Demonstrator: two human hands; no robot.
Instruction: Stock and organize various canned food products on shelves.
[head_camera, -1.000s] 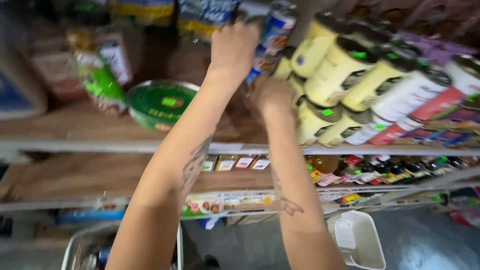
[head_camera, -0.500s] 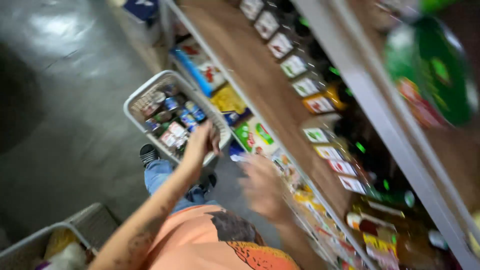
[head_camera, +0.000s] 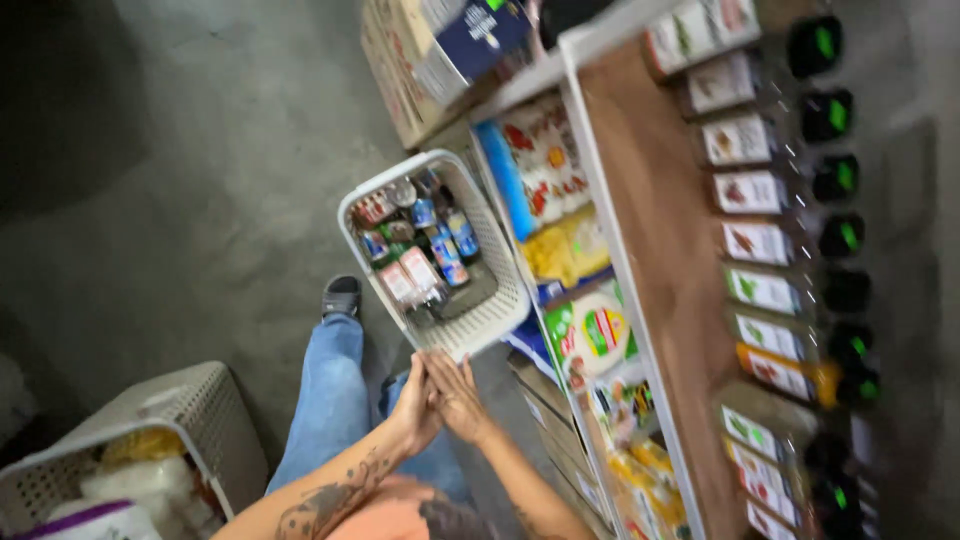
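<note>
I am looking down along a shop shelf. My left hand (head_camera: 413, 405) and my right hand (head_camera: 458, 395) are side by side, touching each other, with the fingers stretched out flat and nothing in them. They hover just short of the near rim of a white plastic basket (head_camera: 470, 338) on the grey floor. The basket holds several small cans and bottles (head_camera: 425, 250) with red, blue and white labels. My left forearm is tattooed.
The shelf unit (head_camera: 650, 260) on the right carries a row of dark bottles with green caps (head_camera: 835, 180) and, lower down, bags of snacks (head_camera: 560, 250). A second white basket (head_camera: 190, 400) with packets stands at the lower left. My jeans leg and sandalled foot (head_camera: 342, 297) are beside the first basket.
A second ago both hands were up at cans on a high shelf. My view has swung down to the floor, and the hands have come down and together by the basket.
</note>
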